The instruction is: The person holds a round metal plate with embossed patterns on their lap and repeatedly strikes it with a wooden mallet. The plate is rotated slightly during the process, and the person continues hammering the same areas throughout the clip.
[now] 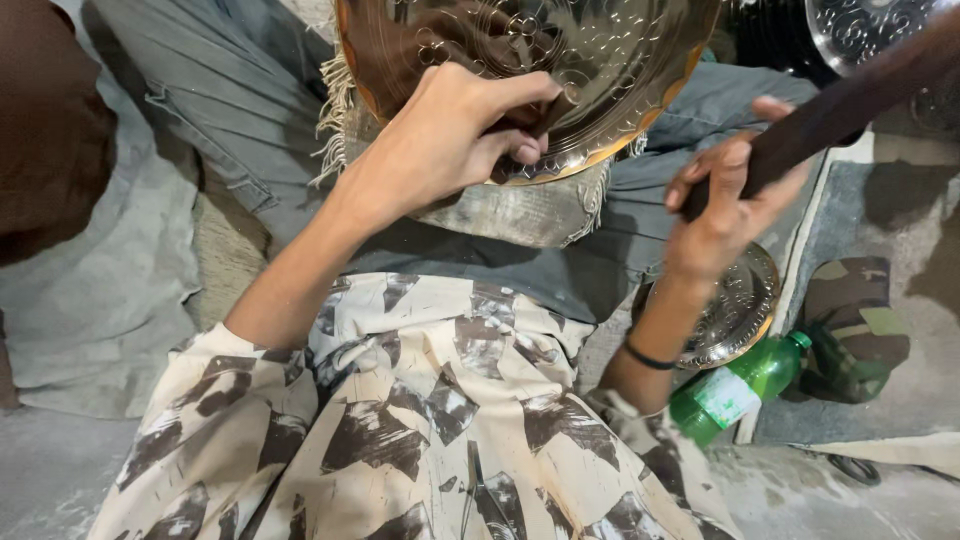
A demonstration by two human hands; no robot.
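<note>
A large engraved brass plate (pixel 600 60) rests on a fringed cloth pad in my lap, at the top centre. My left hand (pixel 455 135) lies on the plate's near rim, its fingers closed on a thin dark punch tool (pixel 548 112) that presses on the metal. My right hand (pixel 725 200) grips the dark wooden handle of a hammer (pixel 850 100), which slants up to the right, raised above the plate. A black band circles my right wrist.
A smaller engraved metal plate (pixel 740 310) lies on the floor beside my right forearm. A green plastic bottle (pixel 745 385) and a camouflage cap (pixel 855 325) lie to its right. Another shiny plate (pixel 860 30) is at the top right; grey cloth covers the left.
</note>
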